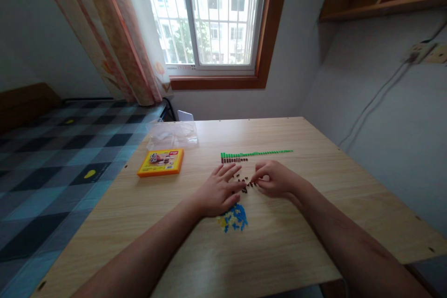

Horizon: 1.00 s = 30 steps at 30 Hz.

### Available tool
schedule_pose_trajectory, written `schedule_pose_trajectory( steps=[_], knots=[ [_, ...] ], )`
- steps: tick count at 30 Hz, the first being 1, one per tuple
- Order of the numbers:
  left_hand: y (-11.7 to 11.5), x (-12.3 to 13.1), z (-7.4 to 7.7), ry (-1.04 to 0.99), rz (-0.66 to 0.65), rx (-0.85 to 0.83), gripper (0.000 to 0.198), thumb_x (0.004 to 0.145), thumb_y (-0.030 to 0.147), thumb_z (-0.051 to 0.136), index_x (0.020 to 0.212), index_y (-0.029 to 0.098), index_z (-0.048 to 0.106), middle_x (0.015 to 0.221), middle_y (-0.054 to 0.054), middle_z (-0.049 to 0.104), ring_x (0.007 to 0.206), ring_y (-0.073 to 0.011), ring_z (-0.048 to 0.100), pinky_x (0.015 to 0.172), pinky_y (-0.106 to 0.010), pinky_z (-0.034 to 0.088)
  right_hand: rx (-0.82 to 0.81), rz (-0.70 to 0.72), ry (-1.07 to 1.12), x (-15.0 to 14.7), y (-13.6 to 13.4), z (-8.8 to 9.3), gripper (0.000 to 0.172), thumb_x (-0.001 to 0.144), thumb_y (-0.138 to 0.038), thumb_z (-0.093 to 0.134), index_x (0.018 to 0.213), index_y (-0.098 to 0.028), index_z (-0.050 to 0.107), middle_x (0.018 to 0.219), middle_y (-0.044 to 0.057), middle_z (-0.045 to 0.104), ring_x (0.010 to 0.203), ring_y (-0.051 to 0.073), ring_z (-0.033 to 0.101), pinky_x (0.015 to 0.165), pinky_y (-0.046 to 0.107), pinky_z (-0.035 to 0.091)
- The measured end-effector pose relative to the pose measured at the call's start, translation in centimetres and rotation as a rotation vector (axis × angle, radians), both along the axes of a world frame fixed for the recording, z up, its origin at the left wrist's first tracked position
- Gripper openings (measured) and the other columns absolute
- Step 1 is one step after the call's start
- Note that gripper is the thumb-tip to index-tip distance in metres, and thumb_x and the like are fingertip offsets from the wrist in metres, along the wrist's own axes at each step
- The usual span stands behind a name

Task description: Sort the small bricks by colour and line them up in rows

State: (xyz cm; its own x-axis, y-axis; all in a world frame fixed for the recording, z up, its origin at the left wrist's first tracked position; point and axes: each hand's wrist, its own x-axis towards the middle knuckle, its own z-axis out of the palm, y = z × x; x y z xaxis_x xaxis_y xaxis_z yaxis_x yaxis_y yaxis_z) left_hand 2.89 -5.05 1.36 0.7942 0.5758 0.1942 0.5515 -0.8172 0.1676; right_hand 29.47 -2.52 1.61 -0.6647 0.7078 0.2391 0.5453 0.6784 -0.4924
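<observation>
Fingers spread, my left hand [221, 189] lies over the table beside a loose cluster of small dark brown toy bricks [245, 190]. My right hand [274, 178] is at the right side of this cluster, thumb and forefinger pinched together low among the bricks. Whatever is between those fingertips is too small to make out. Beyond the hands runs a long row of green bricks [256, 153], with a shorter row of brown bricks [234, 160] just in front of it. Blue and yellow bricks [237, 216] form a pile by my left thumb, partly covered by that hand.
An orange and yellow box [160, 162] lies at the left of the wooden table [279, 251]. Behind it is clear plastic packaging [172, 134]. A bed with a checked cover [45, 167] stands along the left, a window ahead, and a wall with a cable to the right.
</observation>
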Motion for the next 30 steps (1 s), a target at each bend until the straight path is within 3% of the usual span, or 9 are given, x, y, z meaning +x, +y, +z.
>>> schedule_pose_trajectory(
  steps=[18,24,30],
  knots=[
    [-0.1,-0.7,1.3,-0.091,-0.004,-0.046,0.024,0.089,0.026,0.057,0.103,0.027,0.077,0.152,-0.006,0.049,0.142,-0.0341,0.040,0.115,-0.056,0.036,0.004,-0.042,0.015,-0.2,-0.2,-0.7,0.018,0.078,-0.016,0.069,0.087,-0.025,0.082,0.079,0.001,0.068,0.071,0.013,0.060,0.065,0.023,0.042],
    [0.0,-0.9,1.1,-0.148,-0.001,-0.013,0.026,0.089,0.024,0.053,0.100,0.024,0.076,0.148,-0.008,0.053,0.140,-0.0314,0.043,0.114,-0.054,0.038,0.064,-0.015,0.038,-0.9,-0.2,-1.1,0.015,0.084,-0.017,0.068,0.087,-0.025,0.081,0.080,0.002,0.069,0.071,0.013,0.060,0.066,0.023,0.043],
    [0.1,-1.0,0.9,-0.148,0.024,0.019,0.032,0.092,0.025,0.048,0.111,0.025,0.074,0.147,-0.010,0.052,0.139,-0.0306,0.044,0.114,-0.054,0.038,0.167,-0.057,0.032,0.4,0.9,-1.0,0.016,0.092,-0.022,0.065,0.092,-0.022,0.080,0.080,0.004,0.070,0.074,0.015,0.061,0.070,0.026,0.044]
  ],
)
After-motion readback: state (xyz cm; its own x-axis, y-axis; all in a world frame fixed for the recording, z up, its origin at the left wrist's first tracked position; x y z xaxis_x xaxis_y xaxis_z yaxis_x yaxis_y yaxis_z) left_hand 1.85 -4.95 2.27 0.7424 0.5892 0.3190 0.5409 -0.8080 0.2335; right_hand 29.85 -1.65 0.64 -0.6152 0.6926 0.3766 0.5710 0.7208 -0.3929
